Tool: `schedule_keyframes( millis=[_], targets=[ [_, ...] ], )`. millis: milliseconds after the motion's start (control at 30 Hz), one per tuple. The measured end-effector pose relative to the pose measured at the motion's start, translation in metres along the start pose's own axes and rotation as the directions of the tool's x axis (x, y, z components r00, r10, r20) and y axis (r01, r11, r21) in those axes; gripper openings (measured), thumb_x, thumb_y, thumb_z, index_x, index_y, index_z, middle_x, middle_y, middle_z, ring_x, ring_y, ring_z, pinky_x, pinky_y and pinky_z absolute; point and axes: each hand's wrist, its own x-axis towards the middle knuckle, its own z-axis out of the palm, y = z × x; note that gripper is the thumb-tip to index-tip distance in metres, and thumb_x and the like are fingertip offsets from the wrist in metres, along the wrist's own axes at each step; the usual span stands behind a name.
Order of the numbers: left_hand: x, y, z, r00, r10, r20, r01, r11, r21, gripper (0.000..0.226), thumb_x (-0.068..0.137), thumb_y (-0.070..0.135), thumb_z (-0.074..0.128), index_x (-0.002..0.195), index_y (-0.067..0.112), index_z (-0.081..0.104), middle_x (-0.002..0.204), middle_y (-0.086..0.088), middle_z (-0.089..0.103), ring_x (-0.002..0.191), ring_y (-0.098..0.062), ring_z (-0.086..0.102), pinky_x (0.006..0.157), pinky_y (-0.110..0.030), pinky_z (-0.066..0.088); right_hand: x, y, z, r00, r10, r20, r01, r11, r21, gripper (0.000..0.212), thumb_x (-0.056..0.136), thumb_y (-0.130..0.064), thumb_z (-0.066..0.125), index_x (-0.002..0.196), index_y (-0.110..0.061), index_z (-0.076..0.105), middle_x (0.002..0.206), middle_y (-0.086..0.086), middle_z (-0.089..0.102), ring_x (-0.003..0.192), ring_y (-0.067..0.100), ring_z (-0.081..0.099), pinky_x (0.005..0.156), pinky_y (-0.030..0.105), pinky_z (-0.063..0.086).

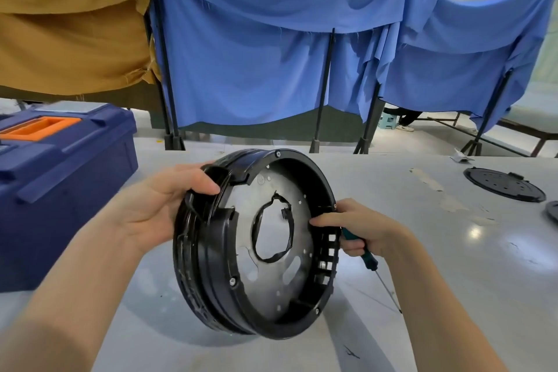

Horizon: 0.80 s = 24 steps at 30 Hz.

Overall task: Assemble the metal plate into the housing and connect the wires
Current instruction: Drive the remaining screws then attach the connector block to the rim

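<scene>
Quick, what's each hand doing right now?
Left hand: grips the housing by its left rim.
Right hand: holds the screwdriver, thumb on the housing rim.

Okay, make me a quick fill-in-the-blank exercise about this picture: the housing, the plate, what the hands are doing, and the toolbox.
1. The tilted housing is ____ in colour.
2. The metal plate sits ____ the housing.
3. The right hand touches the housing's rim while gripping a ____.
4. The blue toolbox has an ____ handle.
Missing words: black; inside; screwdriver; orange.
</scene>
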Motion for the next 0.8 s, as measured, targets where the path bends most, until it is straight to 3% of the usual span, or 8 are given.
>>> schedule_keyframes(
  millis=[100,200,300,367,467,567,633,800],
  targets=[
    [0.005,-0.007,-0.007,1.0,-0.03,-0.01,0.03,1.0,-0.003,0.061,0.022,0.01,0.083,0.083,0.009,0.079,0.072,-0.012,0.069,0.057,-0.022,0.066,0.053,-0.033,0.058,0.0,0.005,-0.004,1.0,0.006,-0.013,-0.006,1.0,0.009,0.027,0.087,-0.018,0.07,0.073,-0.011,0.048,0.057,0.002,0.04,0.038,0.015,0.019,0.039,0.02,0.019],
    [0.009,-0.012,-0.013,0.998,-0.059,0.004,0.059,0.997,-0.047,0.046,0.045,0.007,0.076,0.091,0.015,0.079,0.075,-0.009,0.072,0.057,-0.019,0.067,0.053,-0.03,0.057,0.002,0.008,-0.005,0.999,0.01,-0.032,-0.01,1.0,0.009,0.029,0.084,-0.019,0.072,0.073,-0.011,0.047,0.055,0.002,0.039,0.038,0.015,0.019,0.038,0.019,0.019],
    [0.015,-0.017,-0.021,0.997,-0.078,-0.013,0.076,0.99,-0.116,0.063,0.046,0.006,0.08,0.108,0.017,0.075,0.099,-0.008,0.073,0.069,-0.018,0.07,0.059,-0.031,0.058,0.006,0.009,-0.005,0.997,0.014,-0.075,-0.013,1.0,0.016,0.028,0.082,-0.017,0.073,0.074,-0.012,0.047,0.058,0.003,0.038,0.038,0.014,0.018,0.038,0.018,0.018],
    [0.018,-0.019,-0.026,0.993,-0.106,-0.059,0.096,0.982,-0.162,0.08,0.038,0.02,0.094,0.114,0.015,0.072,0.109,-0.007,0.071,0.075,-0.019,0.07,0.061,-0.033,0.059,0.008,0.01,-0.005,0.995,0.016,-0.094,-0.014,1.0,0.019,0.024,0.081,-0.016,0.072,0.071,-0.013,0.051,0.059,0.004,0.038,0.039,0.014,0.017,0.038,0.017,0.018],
    [0.024,-0.016,-0.03,0.971,-0.211,-0.111,0.198,0.973,-0.118,0.072,0.057,0.044,0.086,0.121,0.018,0.065,0.115,-0.011,0.07,0.094,-0.027,0.071,0.066,-0.039,0.061,0.011,0.01,-0.005,0.991,0.014,-0.129,-0.015,1.0,-0.002,0.022,0.079,-0.015,0.071,0.067,-0.015,0.053,0.056,0.002,0.036,0.039,0.014,0.016,0.039,0.016,0.018],
    [0.033,-0.012,-0.031,0.955,-0.277,-0.102,0.271,0.96,-0.072,0.1,0.038,0.043,0.097,0.125,0.019,0.055,0.113,-0.02,0.069,0.103,-0.034,0.068,0.075,-0.045,0.059,0.014,0.006,-0.003,0.989,0.01,-0.145,-0.017,0.999,-0.046,0.019,0.079,-0.014,0.07,0.065,-0.013,0.056,0.05,0.001,0.033,0.039,0.014,0.016,0.039,0.016,0.018],
    [0.038,-0.01,-0.028,0.951,-0.28,-0.13,0.284,0.959,0.011,0.1,0.028,0.039,0.098,0.119,0.017,0.062,0.108,-0.019,0.071,0.095,-0.032,0.07,0.072,-0.043,0.059,0.016,0.002,-0.001,0.99,0.008,-0.142,-0.02,0.997,-0.08,0.017,0.078,-0.016,0.07,0.066,-0.01,0.059,0.049,0.002,0.03,0.038,0.015,0.017,0.039,0.018,0.018],
    [0.048,-0.019,-0.029,0.947,-0.226,-0.227,0.278,0.932,0.232,0.063,0.038,0.034,0.094,0.095,0.011,0.076,0.083,-0.01,0.074,0.061,-0.017,0.068,0.055,-0.027,0.054,0.02,-0.007,0.004,0.991,0.032,-0.129,-0.052,0.986,-0.159,0.023,0.076,-0.027,0.075,0.075,-0.006,0.066,0.044,0.001,0.034,0.036,0.015,0.021,0.039,0.019,0.018]
  ],
)
